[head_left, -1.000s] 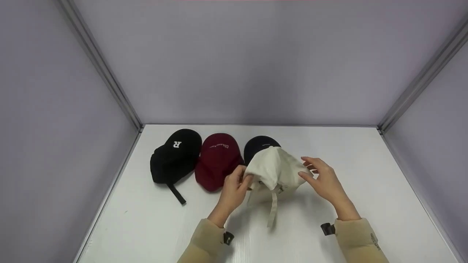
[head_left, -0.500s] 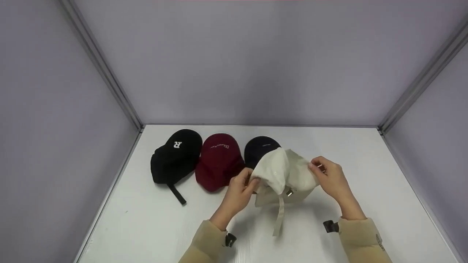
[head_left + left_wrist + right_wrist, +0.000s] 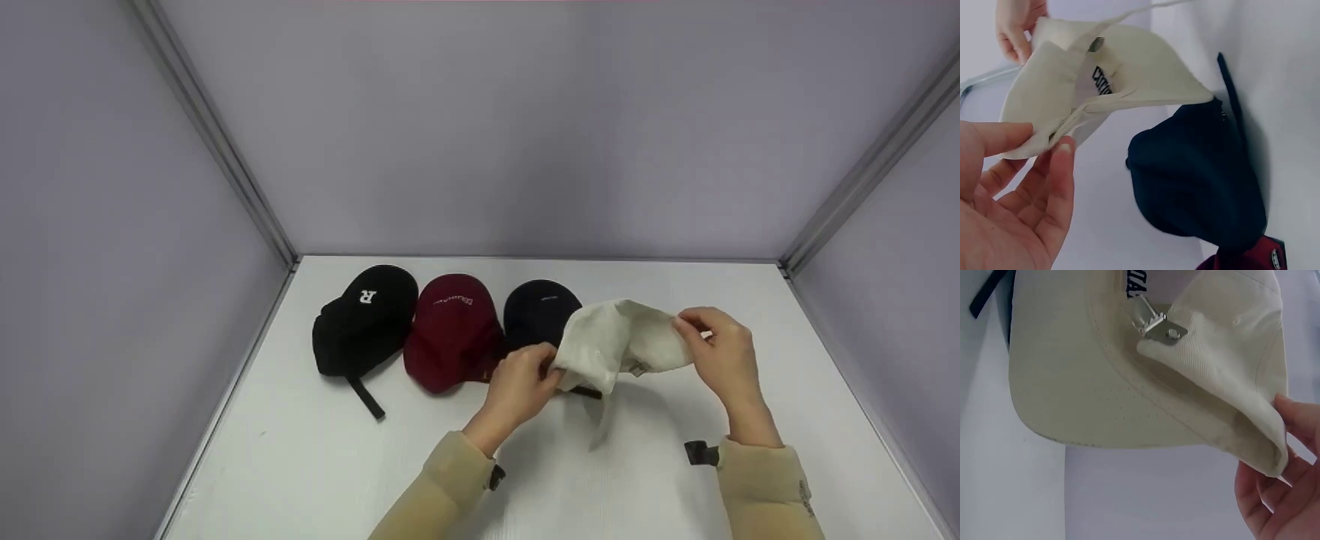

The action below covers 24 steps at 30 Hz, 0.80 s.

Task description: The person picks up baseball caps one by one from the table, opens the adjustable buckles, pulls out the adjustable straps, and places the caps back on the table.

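Observation:
A cream baseball cap (image 3: 596,341) hangs above the table between both hands, its loose back strap dangling. My left hand (image 3: 523,382) pinches the cap's left edge between thumb and fingers; the left wrist view shows this pinch on the fabric (image 3: 1039,107). On the opposite side my right hand (image 3: 724,356) pinches the right edge. The right wrist view shows the brim (image 3: 1072,382) and a metal buckle (image 3: 1162,329) at the back opening. Behind the cap lies a navy cap (image 3: 541,307), partly covered by it in the head view.
Left of the navy cap a dark red cap (image 3: 452,330) and a black cap (image 3: 367,322) with a white R lie in a row on the white table (image 3: 300,465). The black cap's strap points toward me. Grey panels (image 3: 525,127) enclose the table at the back and sides.
My right hand has gone from loosely spread beside the cream cap to pinching its edge. Both hands have carried the cap to the right, uncovering more of the navy cap.

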Available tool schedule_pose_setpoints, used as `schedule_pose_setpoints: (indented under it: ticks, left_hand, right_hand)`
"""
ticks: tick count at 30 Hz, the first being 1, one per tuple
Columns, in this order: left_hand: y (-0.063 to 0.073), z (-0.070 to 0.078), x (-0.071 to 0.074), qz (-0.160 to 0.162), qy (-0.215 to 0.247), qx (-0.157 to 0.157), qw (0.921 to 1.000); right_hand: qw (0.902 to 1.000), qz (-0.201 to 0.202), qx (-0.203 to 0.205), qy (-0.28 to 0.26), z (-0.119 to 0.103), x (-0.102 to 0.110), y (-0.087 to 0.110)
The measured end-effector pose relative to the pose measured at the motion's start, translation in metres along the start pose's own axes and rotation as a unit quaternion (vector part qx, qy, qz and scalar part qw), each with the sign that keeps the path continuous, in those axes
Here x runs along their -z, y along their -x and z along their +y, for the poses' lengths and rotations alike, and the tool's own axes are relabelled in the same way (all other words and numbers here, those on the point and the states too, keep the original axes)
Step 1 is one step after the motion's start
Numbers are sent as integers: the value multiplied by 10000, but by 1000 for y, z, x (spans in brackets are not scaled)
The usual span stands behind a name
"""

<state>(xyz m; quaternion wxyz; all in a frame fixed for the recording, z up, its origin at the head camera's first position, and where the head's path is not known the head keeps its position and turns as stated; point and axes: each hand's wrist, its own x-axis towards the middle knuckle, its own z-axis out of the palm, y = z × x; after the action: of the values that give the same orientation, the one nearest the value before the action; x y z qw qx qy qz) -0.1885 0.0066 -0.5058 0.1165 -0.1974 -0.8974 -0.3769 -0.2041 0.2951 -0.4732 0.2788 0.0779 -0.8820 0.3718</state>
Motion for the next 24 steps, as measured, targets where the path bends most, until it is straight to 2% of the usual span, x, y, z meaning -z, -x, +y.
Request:
schedule_pose_setpoints:
  ticks: [4,8,13,16,20,24]
  left_hand:
    - [-9,3,-17,-37,-292,94,9995]
    - [-18,3,-34,110,-380,118,9991]
    - [-26,3,-48,445,-284,-44,9986]
    - [-26,3,-55,512,-204,-183,9983]
    - [-24,0,-64,345,-4,-278,9990]
    - [-21,-3,-72,-119,300,-292,9991]
  right_hand:
    - [9991,368,26,225,11,1,-1]
    - [9970,632,-208,390,24,-1,-1]
    - [9926,1039,-449,433,35,-2,0]
    - [9905,1198,-520,437,40,-3,2]
    - [9893,1120,-681,648,46,-5,9]
    - [9879,861,-1000,813,49,-3,17]
